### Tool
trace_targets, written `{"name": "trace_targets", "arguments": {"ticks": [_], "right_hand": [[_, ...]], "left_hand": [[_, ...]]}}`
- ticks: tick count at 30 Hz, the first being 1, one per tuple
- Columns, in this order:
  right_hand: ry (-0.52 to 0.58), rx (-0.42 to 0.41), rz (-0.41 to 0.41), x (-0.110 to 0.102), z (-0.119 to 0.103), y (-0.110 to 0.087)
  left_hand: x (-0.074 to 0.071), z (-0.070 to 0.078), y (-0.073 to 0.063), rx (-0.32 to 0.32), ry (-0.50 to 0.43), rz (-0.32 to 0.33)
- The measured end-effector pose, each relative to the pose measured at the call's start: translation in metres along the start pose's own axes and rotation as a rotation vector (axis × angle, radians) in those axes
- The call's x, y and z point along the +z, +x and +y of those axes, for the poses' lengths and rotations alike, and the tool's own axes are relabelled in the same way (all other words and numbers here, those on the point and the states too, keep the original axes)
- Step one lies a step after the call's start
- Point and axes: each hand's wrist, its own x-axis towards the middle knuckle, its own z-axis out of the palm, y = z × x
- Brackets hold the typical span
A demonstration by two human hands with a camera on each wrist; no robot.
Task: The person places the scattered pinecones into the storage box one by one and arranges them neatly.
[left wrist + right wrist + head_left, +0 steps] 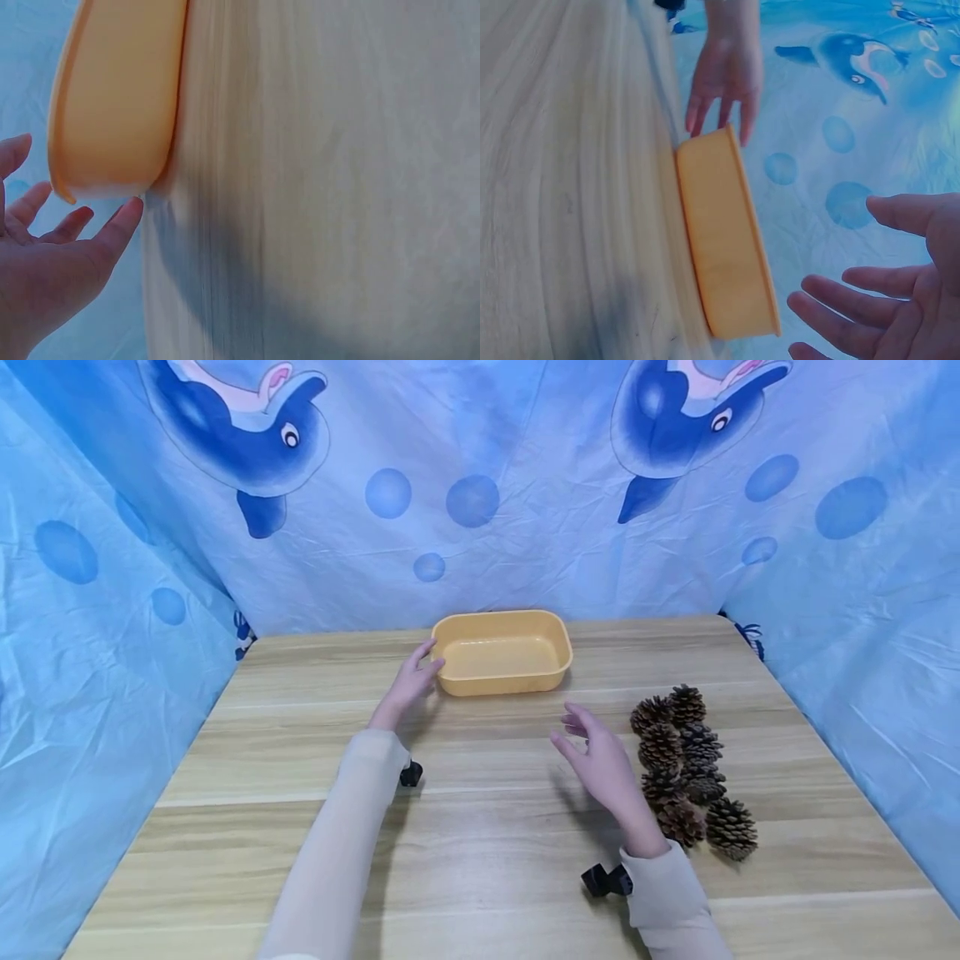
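A yellow-orange plastic basin (501, 660) with rounded corners sits at the far edge of the table, its inside bare. My left hand (412, 682) reaches its left end, fingers extended and spread; in the left wrist view the fingertips (132, 206) lie at the basin's end wall (112, 165), and whether they touch is hard to tell. My right hand (597, 762) hovers over the table in front of the basin's right end, apart from it, holding nothing. In the right wrist view its fingers (855, 300) are spread. Just right of that hand lie several brown pine cones (701, 745).
The wood-grain table (480, 860) runs up to a blue curtain (525, 568) printed with dolphins and bubbles, which hangs behind it and along both sides. Black wrist-worn devices (606, 881) sit beneath both sleeves.
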Motion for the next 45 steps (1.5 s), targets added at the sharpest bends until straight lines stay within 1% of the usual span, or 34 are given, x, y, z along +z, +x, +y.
{"name": "trace_targets", "arguments": {"ticks": [3, 6, 11, 13, 15, 21, 25, 31, 34, 37, 41, 45], "right_hand": [[0.105, -0.018, -0.029, -0.004, 0.0, -0.002], [0.184, -0.019, -0.039, -0.011, -0.001, -0.005], [0.218, 0.007, -0.007, -0.024, -0.002, -0.01], [0.222, 0.014, 0.013, -0.03, -0.003, -0.014], [0.226, 0.02, 0.035, -0.036, -0.003, -0.018], [0.172, 0.025, 0.135, -0.054, 0.003, -0.036], [0.174, 0.032, 0.195, -0.066, 0.014, -0.048], [0.165, 0.057, 0.247, -0.079, 0.034, -0.068], [0.15, 0.075, 0.251, -0.084, 0.042, -0.078], [0.097, 0.07, 0.24, -0.086, 0.05, -0.088], [-0.026, 0.072, 0.211, -0.087, 0.057, -0.101], [-0.146, 0.111, 0.182, -0.083, 0.062, -0.112]], "left_hand": [[-0.003, -0.002, 0.003, -0.016, 0.037, 0.001], [-0.004, -0.006, 0.009, -0.028, 0.044, 0.01], [-0.004, -0.008, 0.013, -0.057, -0.018, -0.003], [-0.003, -0.009, 0.014, -0.065, -0.029, 0.001], [-0.004, -0.009, 0.016, -0.07, -0.02, 0.003], [-0.004, -0.008, 0.021, -0.085, 0.001, 0.022], [-0.006, -0.007, 0.023, -0.087, 0.007, 0.018], [-0.006, -0.006, 0.026, -0.081, -0.021, 0.001], [-0.005, -0.007, 0.027, -0.082, -0.026, -0.002], [-0.004, -0.009, 0.028, -0.084, -0.044, -0.006], [-0.003, -0.012, 0.03, -0.097, -0.093, -0.02], [-0.005, -0.014, 0.031, -0.11, -0.117, -0.027]]}}
